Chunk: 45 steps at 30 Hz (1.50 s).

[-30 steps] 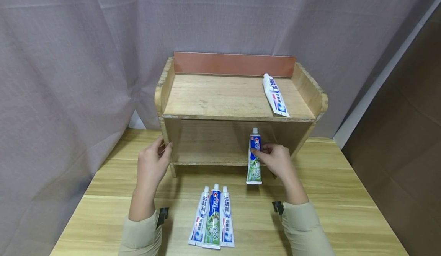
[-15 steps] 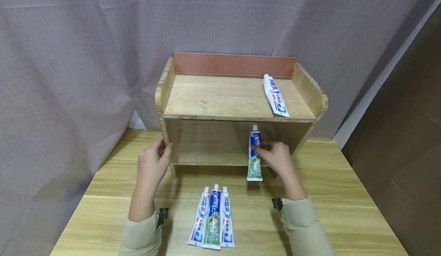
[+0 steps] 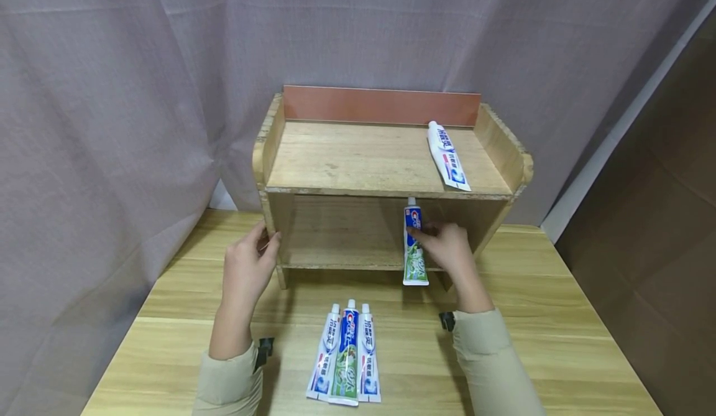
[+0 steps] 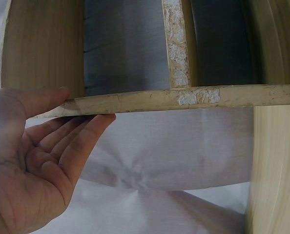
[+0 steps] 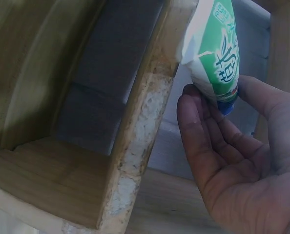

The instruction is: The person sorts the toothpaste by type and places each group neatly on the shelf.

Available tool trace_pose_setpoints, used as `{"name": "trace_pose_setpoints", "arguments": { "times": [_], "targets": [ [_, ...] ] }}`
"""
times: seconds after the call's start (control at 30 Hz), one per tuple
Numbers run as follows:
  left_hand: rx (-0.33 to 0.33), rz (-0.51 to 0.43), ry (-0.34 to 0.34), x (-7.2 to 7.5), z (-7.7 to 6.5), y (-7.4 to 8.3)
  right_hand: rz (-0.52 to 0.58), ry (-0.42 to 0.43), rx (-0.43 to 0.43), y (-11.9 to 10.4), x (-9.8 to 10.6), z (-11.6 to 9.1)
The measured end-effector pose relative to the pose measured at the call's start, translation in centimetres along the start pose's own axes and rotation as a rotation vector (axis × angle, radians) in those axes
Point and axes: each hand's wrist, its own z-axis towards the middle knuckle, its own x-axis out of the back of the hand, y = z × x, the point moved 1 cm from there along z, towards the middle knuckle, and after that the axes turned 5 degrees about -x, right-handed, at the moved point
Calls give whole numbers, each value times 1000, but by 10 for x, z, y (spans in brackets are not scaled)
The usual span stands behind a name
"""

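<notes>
A blue and green Crest toothpaste tube (image 3: 415,268), cap upward, is pinched between the thumb and fingers of my right hand (image 3: 452,253) at the lower opening of a small wooden shelf (image 3: 341,162). In the right wrist view the tube's green end (image 5: 214,53) is beside the lower board's worn front edge (image 5: 140,131); whether they touch, I cannot tell. My left hand (image 3: 246,268) grips the shelf's left side panel (image 4: 135,101), thumb on one face and fingers on the other. A white and blue toothpaste tube (image 3: 447,158) lies on the top board, towards the right.
On the table (image 3: 503,354) in front of the shelf, a blue and green toothpaste tube (image 3: 345,360) lies between a white tube (image 3: 324,360) on the left and another white tube (image 3: 368,360) on the right. A grey curtain (image 3: 358,24) hangs behind the shelf.
My right hand has moved the held toothpaste tube forward and up, so its cap now reaches just under the top board. The left hand stays where it was.
</notes>
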Motion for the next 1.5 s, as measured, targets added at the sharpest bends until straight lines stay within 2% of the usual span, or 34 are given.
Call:
{"name": "trace_pose_setpoints", "arguments": {
  "times": [0.23, 0.43, 0.83, 1.03, 1.5],
  "targets": [
    [-12, 0, -2, -1, 0, -1, -13, 16, 55, -2, 1, 8],
    [2, 3, -10, -1, 0, 0, -42, -18, 24, -3, 2, 18],
    [32, -6, -13, 0, -1, 1, -41, -8, -3, 0, -1, 32],
    [30, -6, -14, 0, 0, 1, -28, -22, -35, 0, 0, 37],
    [18, -5, -13, 0, 1, -1, -69, -22, -56, 5, -1, 47]
  ]
}}
